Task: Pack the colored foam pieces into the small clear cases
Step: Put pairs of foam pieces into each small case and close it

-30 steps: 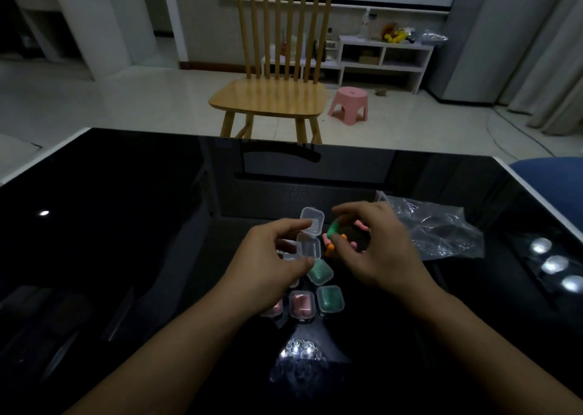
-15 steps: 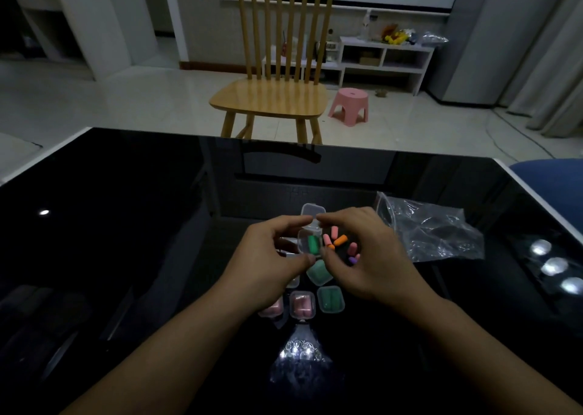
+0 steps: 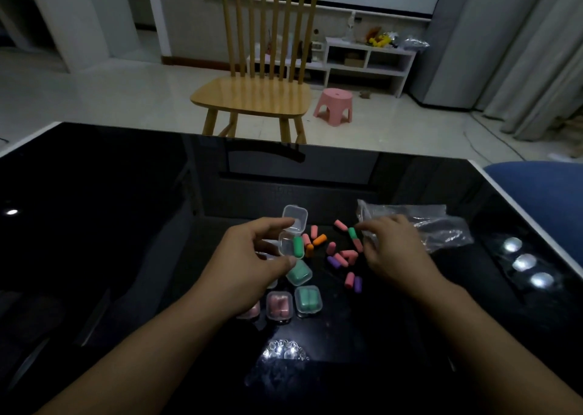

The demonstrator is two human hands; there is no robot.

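View from the head camera over a glossy black table. The left hand pinches an open clear case between thumb and fingers, lid tipped up and back; one green foam piece lies inside its base. The right hand hangs over the loose pile with fingers curled loosely, their tips at a second green foam piece; whether they grip it cannot be told. Loose foam pieces, pink, orange and purple, lie scattered on the table between the two hands. Near the left hand sit closed cases: two filled with green and one with pink, with another partly hidden under the hand. A crumpled clear plastic bag lies just beyond the right hand. A wooden chair and a pink stool stand on the floor behind the table.
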